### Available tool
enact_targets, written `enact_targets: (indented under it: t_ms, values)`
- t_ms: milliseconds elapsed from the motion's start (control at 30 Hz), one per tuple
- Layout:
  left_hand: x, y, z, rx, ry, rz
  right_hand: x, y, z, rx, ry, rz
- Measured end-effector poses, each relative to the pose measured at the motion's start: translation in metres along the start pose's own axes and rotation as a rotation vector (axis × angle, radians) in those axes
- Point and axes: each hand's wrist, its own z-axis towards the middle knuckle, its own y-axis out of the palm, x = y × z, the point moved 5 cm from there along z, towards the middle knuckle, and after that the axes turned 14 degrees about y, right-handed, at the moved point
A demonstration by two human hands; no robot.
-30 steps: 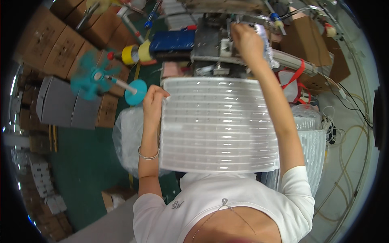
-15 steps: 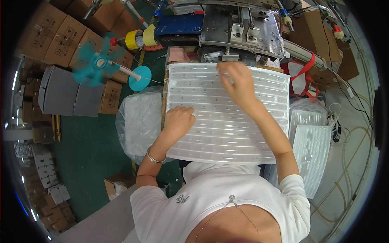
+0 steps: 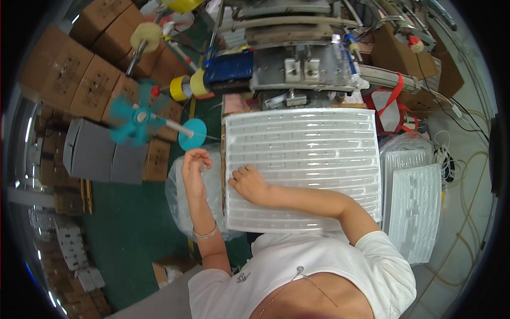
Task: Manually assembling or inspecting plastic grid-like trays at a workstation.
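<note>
A large translucent white plastic tray (image 3: 308, 154) with long molded rows lies in front of me. Tiny dark marks dot its upper and left rows, too small to identify. My right hand (image 3: 251, 184) reaches across to the tray's left side, fingers curled down and closed at the surface; anything in them is hidden. Just beyond the tray's left edge, my left hand (image 3: 195, 173) is raised with loosely bent fingers, thumb apart, and nothing visible in it.
A metal machine (image 3: 303, 69) stands directly behind the tray. At left are a turquoise fan (image 3: 140, 115), cartons (image 3: 58, 69) and a plastic-wrapped bundle (image 3: 183, 212). More molded trays (image 3: 417, 207) stand at right, below a red-strapped bag (image 3: 390, 106).
My right hand has come from the tray's far edge to its left side. My left hand has lifted off the tray and moved left. The whole view has shifted.
</note>
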Motion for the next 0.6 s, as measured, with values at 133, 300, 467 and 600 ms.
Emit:
enact_targets:
  t_ms: [133, 300, 467, 600]
  values:
    - [-0.001, 0.030, 0.007, -0.031, 0.064, 0.237, 0.038, -0.045, 0.002, -0.094, 0.163, 0.660]
    - [-0.002, 0.091, 0.019, -0.265, 0.376, 0.587, 0.144, -0.121, -0.009, 0.213, 0.476, 0.821]
    - [0.005, 0.155, 0.041, -0.306, 0.639, 0.848, 0.212, -0.167, -0.028, 0.407, 0.593, 1.002]
    - [0.024, 0.201, 0.081, -0.179, 0.670, 0.926, 0.227, -0.196, -0.032, 0.534, 0.662, 0.990]
